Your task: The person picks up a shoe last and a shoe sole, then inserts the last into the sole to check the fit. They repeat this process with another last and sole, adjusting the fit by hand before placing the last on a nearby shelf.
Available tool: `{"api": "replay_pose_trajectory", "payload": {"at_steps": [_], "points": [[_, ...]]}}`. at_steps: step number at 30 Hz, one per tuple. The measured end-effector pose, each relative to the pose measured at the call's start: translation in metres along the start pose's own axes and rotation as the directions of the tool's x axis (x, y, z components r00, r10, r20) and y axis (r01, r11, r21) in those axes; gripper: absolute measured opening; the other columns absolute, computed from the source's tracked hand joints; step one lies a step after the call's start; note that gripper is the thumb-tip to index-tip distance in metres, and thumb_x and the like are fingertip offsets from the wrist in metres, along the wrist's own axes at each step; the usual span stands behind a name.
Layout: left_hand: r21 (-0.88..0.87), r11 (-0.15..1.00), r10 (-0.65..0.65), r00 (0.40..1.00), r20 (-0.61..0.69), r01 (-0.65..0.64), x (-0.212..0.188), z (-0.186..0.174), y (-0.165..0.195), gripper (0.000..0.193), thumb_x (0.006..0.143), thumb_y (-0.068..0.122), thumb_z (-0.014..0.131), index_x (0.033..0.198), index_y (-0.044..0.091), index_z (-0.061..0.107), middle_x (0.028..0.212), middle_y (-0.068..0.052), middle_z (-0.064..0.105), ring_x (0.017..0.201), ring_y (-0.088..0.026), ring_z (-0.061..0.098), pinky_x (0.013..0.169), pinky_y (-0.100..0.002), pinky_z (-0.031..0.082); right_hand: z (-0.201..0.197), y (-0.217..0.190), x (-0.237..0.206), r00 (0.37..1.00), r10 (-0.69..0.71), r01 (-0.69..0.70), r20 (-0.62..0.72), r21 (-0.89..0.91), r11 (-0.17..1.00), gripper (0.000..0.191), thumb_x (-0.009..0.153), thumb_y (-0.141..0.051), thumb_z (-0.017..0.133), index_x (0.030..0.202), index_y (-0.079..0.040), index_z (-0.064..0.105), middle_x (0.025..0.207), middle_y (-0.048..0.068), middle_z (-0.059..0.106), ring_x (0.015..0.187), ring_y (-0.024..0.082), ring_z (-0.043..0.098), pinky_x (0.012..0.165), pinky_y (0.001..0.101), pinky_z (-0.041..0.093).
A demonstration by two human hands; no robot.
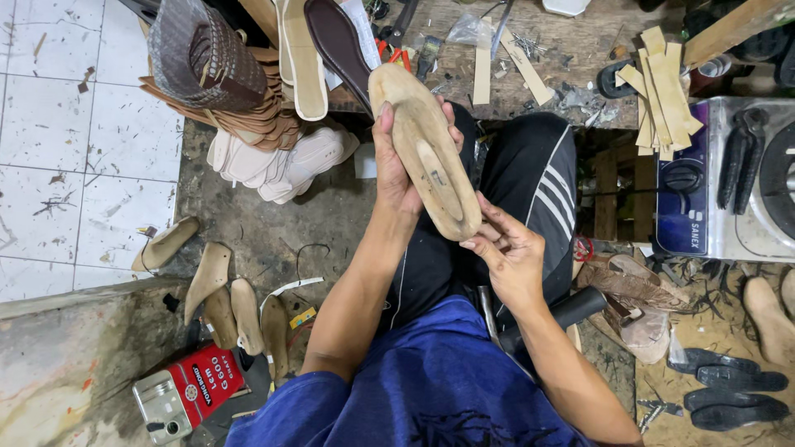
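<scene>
A pale wooden shoe last (426,149) is held sole-up over my lap. My left hand (393,161) grips it along its left side, thumb up near the toe end. My right hand (509,252) holds the heel end from below, fingers bent against its edge. My legs in black trousers with white stripes (538,178) lie under it. A black-handled tool (551,319) rests across my lap beneath the right forearm.
Several wooden lasts (236,302) lie on the floor at left, beside a red tin (190,389). Stacked insoles and soles (273,108) lean at the upper left. A cluttered workbench (571,58) with strips stands ahead, a stove (729,182) at right, black soles (729,389) at lower right.
</scene>
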State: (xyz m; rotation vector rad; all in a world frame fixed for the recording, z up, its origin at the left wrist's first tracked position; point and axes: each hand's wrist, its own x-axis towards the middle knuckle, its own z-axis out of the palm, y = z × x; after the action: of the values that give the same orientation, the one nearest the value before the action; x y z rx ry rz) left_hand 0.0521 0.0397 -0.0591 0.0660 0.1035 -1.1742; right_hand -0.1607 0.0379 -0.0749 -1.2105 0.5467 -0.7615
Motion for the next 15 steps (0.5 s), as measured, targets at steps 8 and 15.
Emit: {"api": "replay_pose_trajectory", "payload": {"at_steps": [8, 15], "points": [[0.204, 0.978, 0.009, 0.992, 0.13, -0.036, -0.003, 0.002, 0.002, 0.077, 0.096, 0.054, 0.073, 0.141, -0.003, 0.047, 0.122, -0.017, 0.062, 0.098, -0.031, 0.066, 0.086, -0.04, 0.058, 0.007, -0.019, -0.004, 0.986, 0.113, -0.142, 0.122, 0.269, 0.953, 0.074, 0.09, -0.007, 0.079, 0.152, 0.007, 0.042, 0.149, 0.016, 0.055, 0.139, 0.025, 0.055, 0.117, 0.046, 0.044], [0.543, 0.82, 0.003, 0.948, 0.317, -0.184, -0.035, 0.032, -0.03, 0.084, 0.095, 0.052, 0.072, 0.152, -0.001, 0.041, 0.134, -0.016, 0.06, 0.112, -0.027, 0.065, 0.094, -0.041, 0.056, 0.01, -0.03, -0.02, 0.975, 0.184, -0.219, 0.122, 0.453, 0.864, 0.082, 0.088, -0.027, 0.081, 0.148, 0.009, 0.038, 0.144, 0.023, 0.053, 0.134, 0.035, 0.054, 0.118, 0.0659, 0.04]]}}
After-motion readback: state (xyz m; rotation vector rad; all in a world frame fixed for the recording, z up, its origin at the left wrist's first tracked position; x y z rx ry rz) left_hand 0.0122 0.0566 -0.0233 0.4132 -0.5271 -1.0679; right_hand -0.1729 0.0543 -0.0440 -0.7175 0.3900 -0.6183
